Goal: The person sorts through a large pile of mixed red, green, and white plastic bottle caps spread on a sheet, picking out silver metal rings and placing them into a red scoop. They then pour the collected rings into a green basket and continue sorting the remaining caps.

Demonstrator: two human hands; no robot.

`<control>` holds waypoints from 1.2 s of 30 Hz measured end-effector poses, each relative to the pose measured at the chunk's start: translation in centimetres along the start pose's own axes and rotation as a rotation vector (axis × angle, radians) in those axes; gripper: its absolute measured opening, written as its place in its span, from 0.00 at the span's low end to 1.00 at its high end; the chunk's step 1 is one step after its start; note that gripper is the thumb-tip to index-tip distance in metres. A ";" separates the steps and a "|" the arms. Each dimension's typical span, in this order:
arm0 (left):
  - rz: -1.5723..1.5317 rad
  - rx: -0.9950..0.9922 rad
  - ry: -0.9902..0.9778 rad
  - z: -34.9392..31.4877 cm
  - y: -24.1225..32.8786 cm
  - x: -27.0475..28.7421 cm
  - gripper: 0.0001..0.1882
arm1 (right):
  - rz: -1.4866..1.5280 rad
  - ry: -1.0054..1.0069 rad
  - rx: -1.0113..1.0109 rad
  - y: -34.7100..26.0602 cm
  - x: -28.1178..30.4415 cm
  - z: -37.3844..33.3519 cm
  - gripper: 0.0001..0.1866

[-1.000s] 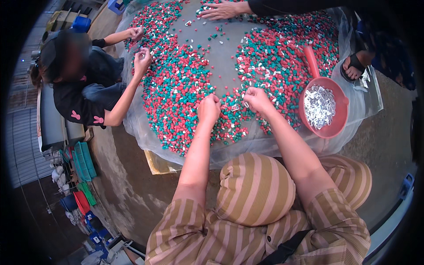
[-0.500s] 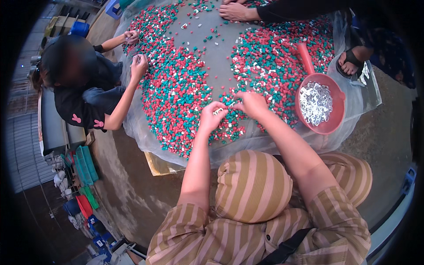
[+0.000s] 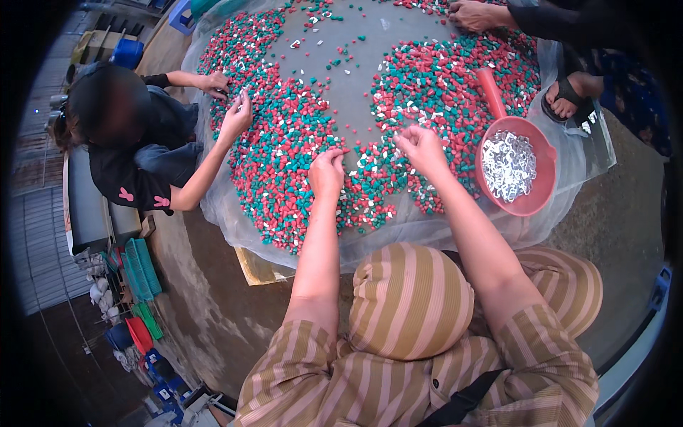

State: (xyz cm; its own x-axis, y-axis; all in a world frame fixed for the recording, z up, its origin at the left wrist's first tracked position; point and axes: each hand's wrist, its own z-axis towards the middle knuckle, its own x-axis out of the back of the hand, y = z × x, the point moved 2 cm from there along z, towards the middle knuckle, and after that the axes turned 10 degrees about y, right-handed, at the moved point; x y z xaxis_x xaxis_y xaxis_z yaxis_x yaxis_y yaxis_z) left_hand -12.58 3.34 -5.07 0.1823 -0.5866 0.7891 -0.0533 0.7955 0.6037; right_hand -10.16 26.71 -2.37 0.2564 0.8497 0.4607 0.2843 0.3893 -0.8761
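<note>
Red and green pebble-like pieces, mixed with small white ones, cover much of the low table in front of me. My left hand is over the near middle of the spread, its thumb and fingers pinched together. A reddish spot shows at its fingertips; whether it is held, I cannot make out. To its right, my right hand is also pinched, above the right-hand heap, with something small and pale at the fingertips. Right of that hand, a red plastic ladle-shaped scoop holds many white ring-like pieces.
Clear plastic sheeting drapes over the table edge. At the left, a person handles pieces with both hands. A dark-sleeved co-worker's hand reaches in at the far right, and a sandalled foot rests by the scoop. Green crates stand at left.
My hands have moved apart: the left a little left, the right up and rightward. The white pieces seen in my left hand are out of sight. The far co-worker's hand has shifted right.
</note>
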 end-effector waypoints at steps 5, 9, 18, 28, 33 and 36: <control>0.098 -0.203 -0.079 -1.4 3.2 -0.3 0.10 | -0.194 0.224 0.145 -5.3 8.6 1.4 0.15; 0.128 -0.195 -0.124 -2.2 2.6 -1.2 0.15 | -0.373 0.082 -0.025 -5.2 16.0 1.2 0.15; 0.157 -0.118 -0.073 -3.7 4.8 -2.2 0.16 | -0.347 0.232 -0.088 -2.3 22.3 -0.5 0.23; 0.259 -0.015 -0.349 -1.4 4.9 -3.7 0.18 | -0.216 0.338 0.140 -1.0 13.7 0.6 0.18; 0.145 -0.024 -0.391 -1.1 2.9 -3.5 0.20 | -0.579 0.126 0.028 0.3 6.5 -1.6 0.15; -0.026 0.031 -0.392 -1.4 2.5 -2.6 0.22 | -0.626 0.201 0.051 1.1 5.7 -1.3 0.13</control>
State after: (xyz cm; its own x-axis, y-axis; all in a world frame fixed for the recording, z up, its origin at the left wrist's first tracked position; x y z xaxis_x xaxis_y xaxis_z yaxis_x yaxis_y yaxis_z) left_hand -11.77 7.07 -5.74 -0.2041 -0.6252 0.7533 -0.0844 0.7779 0.6227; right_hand -7.24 31.50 -0.56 0.2255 0.3765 0.8986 0.3926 0.8090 -0.4375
